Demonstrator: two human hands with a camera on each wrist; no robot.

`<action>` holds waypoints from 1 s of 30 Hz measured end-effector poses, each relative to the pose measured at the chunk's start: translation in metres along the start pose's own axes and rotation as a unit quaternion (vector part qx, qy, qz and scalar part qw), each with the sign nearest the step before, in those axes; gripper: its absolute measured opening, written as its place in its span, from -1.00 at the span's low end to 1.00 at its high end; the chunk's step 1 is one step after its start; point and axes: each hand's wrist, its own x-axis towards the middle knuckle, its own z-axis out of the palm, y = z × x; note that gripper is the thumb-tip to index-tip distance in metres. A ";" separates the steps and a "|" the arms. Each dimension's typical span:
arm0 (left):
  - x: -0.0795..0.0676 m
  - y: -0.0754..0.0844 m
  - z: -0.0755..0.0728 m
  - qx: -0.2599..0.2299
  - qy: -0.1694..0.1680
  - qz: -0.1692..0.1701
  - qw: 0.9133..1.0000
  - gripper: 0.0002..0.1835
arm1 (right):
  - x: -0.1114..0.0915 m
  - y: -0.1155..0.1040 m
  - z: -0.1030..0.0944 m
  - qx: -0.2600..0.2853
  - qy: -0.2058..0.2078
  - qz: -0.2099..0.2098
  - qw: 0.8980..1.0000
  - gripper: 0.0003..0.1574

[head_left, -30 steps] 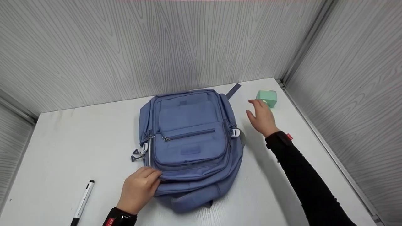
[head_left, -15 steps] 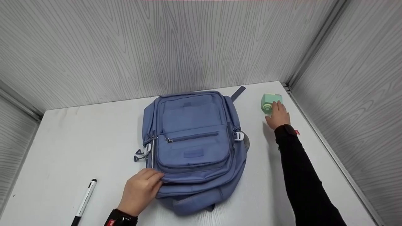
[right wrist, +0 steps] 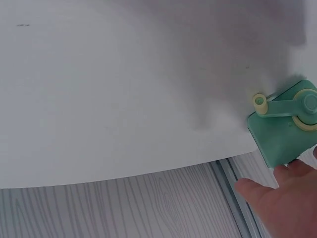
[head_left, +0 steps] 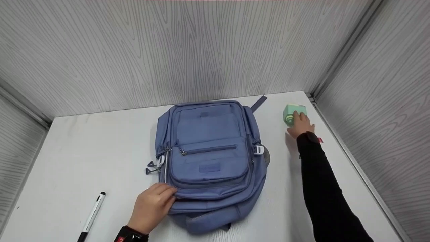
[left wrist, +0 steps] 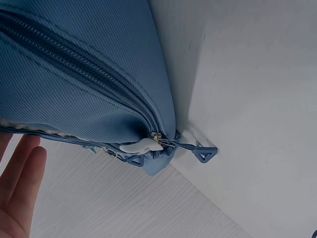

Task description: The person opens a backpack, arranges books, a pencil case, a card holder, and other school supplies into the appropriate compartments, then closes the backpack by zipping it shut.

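Note:
A blue backpack (head_left: 208, 131) lies on its back on the white table, front pockets facing up. At its lower left corner my left hand (head_left: 153, 205) pinches the fabric edge beside a gap between two layers. In the left wrist view, the left fingers (left wrist: 25, 171) meet a zipped edge, their tips partly hidden. A mint-green hand-crank pencil sharpener (right wrist: 280, 136) stands near the far right corner, its crank showing in the right wrist view. My right hand (head_left: 301, 127) touches it with extended fingers, not curled round it.
A white marker with black ends (head_left: 92, 215) lies on the table (head_left: 100, 151) at the left. Grey wood-grain panels (head_left: 188, 50) rise behind and on both sides. A dark strap (head_left: 259, 103) sticks out behind the backpack.
My right hand has moved farther right, from just left of the pencil sharpener onto it. The left hand keeps its hold on the backpack's edge. The head view has shifted slightly.

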 end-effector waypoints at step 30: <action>0.001 0.001 0.002 -0.009 0.000 -0.003 1.000 -0.69 | -0.006 -0.013 0.019 0.092 0.133 0.088 0.983 -0.22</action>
